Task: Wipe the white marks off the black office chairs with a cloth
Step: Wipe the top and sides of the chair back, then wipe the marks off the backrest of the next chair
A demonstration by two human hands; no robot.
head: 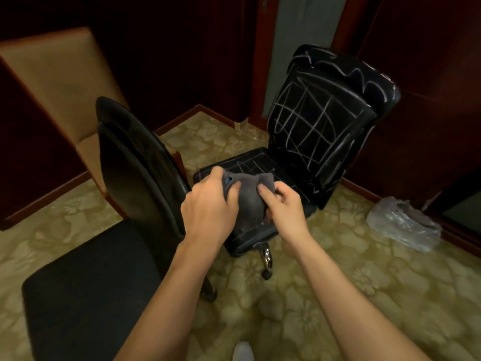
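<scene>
A grey cloth (248, 196) is bunched between both hands, held above the seat of a black office chair (320, 126). My left hand (210, 204) grips the cloth's left side with curled fingers. My right hand (283, 204) pinches its right side. White scribbled lines cover that chair's backrest and the visible part of its seat. A second black office chair (135, 162) stands at the left, side-on, with its dark seat in the near left corner; no marks show on it from here.
A tan upholstered chair (59, 82) stands behind the left office chair. A crumpled plastic bag (403, 222) lies on the patterned carpet at the right. Dark wood walls and a door close the room's corner behind the chairs. A shoe tip (243, 351) shows at the bottom.
</scene>
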